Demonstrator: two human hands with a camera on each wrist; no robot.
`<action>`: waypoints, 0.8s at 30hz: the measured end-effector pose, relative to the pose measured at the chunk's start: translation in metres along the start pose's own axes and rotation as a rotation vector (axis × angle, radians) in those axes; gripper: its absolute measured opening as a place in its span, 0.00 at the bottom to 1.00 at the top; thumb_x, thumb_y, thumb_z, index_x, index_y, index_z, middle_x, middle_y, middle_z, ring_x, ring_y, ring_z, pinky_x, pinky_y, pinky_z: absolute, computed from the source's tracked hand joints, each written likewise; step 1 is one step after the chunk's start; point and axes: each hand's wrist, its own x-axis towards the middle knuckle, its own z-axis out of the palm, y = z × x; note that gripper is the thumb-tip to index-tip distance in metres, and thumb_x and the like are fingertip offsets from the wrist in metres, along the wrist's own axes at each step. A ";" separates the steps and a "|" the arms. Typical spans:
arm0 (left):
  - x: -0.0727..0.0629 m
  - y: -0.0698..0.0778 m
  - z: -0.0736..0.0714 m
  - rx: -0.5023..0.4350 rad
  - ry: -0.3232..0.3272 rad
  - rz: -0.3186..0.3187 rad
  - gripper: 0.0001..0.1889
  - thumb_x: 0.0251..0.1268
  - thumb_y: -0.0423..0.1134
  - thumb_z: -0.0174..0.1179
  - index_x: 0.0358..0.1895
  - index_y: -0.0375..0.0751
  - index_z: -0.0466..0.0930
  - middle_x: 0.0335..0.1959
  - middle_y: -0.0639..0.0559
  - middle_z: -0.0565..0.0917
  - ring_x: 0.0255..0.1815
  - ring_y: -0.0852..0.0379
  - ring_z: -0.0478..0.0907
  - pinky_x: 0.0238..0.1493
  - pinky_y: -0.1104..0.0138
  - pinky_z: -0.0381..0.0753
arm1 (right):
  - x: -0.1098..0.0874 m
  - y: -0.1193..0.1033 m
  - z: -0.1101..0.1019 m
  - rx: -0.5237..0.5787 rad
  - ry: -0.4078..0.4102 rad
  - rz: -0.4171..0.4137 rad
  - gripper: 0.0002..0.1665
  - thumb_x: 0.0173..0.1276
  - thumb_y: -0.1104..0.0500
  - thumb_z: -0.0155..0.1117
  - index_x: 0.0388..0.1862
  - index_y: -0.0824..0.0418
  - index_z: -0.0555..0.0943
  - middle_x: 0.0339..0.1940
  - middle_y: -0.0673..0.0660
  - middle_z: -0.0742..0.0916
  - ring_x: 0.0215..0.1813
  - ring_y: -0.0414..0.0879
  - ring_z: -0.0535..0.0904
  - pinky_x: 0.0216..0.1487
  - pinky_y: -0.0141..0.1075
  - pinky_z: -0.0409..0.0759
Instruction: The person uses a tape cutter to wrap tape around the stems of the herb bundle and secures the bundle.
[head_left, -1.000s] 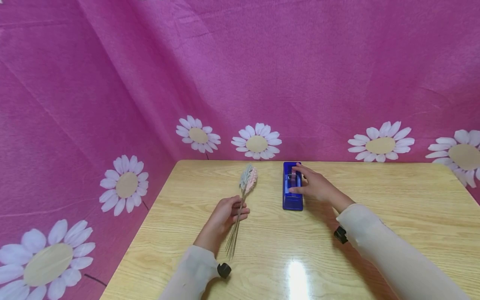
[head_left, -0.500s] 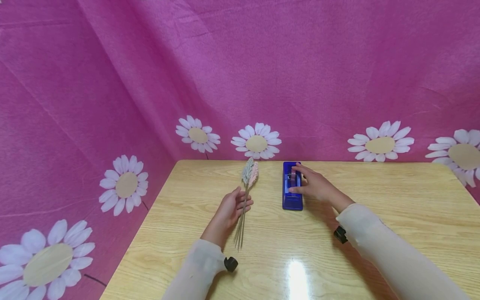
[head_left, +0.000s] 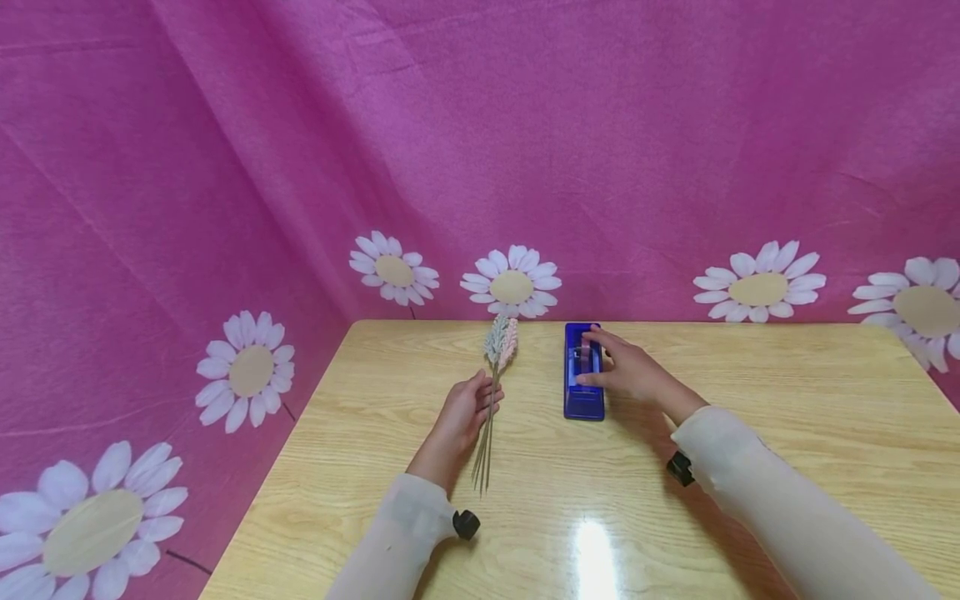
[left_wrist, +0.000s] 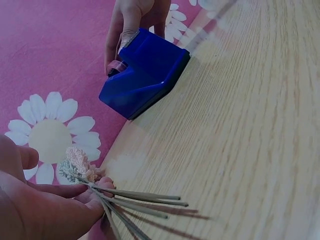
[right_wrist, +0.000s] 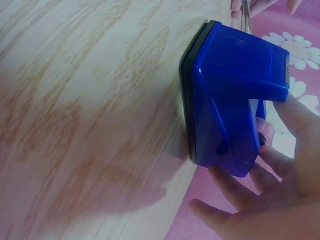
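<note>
My left hand (head_left: pixel 465 408) is beside a small bunch of dried-looking flowers (head_left: pixel 501 342), pale blue-grey and pink. Their thin stems (left_wrist: pixel 150 200) cross its loosely extended fingers, and the thumb stands apart from them. In the left wrist view the stems fan out close over the wood, casting shadows. A blue tape dispenser (head_left: pixel 584 407) with a dark base stands on the table to the right of the flowers. My right hand (head_left: pixel 633 371) holds it from the right side, thumb near the cutter end and fingers towards the other end. A pinkish tape roll (right_wrist: pixel 266 132) shows inside it.
The light wooden table (head_left: pixel 750 392) meets a pink cloth (head_left: pixel 637 150) with large white daisies at the back and left. Black wrist straps (head_left: pixel 466 524) show at the sleeves. A bright light reflection lies on the tabletop near the front.
My left hand and the flowers have moved away from me and slightly right, with the stems turning more upright in the head view. The right hand and tape dispenser have stayed put.
</note>
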 end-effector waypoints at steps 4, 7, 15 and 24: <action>0.000 0.000 0.002 0.004 0.009 0.008 0.29 0.87 0.44 0.41 0.72 0.19 0.61 0.72 0.25 0.69 0.75 0.36 0.67 0.75 0.51 0.66 | 0.000 0.000 0.000 0.002 0.002 0.001 0.53 0.70 0.44 0.72 0.83 0.64 0.57 0.85 0.69 0.51 0.80 0.73 0.55 0.75 0.66 0.57; 0.001 -0.001 0.003 0.039 0.019 0.022 0.28 0.86 0.44 0.41 0.70 0.19 0.64 0.70 0.26 0.71 0.72 0.38 0.70 0.73 0.51 0.68 | 0.000 0.000 0.000 0.011 0.000 0.002 0.53 0.70 0.45 0.72 0.83 0.64 0.56 0.85 0.69 0.51 0.79 0.74 0.55 0.75 0.65 0.58; -0.002 0.002 0.007 0.192 0.054 0.053 0.26 0.86 0.45 0.44 0.61 0.20 0.75 0.59 0.31 0.81 0.60 0.45 0.78 0.63 0.56 0.74 | -0.002 0.001 0.000 0.022 -0.002 -0.009 0.54 0.71 0.43 0.70 0.84 0.64 0.55 0.85 0.68 0.50 0.79 0.74 0.57 0.75 0.65 0.59; -0.004 0.001 0.006 0.270 0.059 0.077 0.27 0.85 0.45 0.44 0.67 0.20 0.72 0.63 0.29 0.79 0.68 0.37 0.75 0.69 0.48 0.72 | -0.006 0.008 0.003 -0.022 0.037 -0.071 0.50 0.76 0.43 0.64 0.84 0.62 0.53 0.85 0.67 0.51 0.82 0.71 0.48 0.77 0.66 0.51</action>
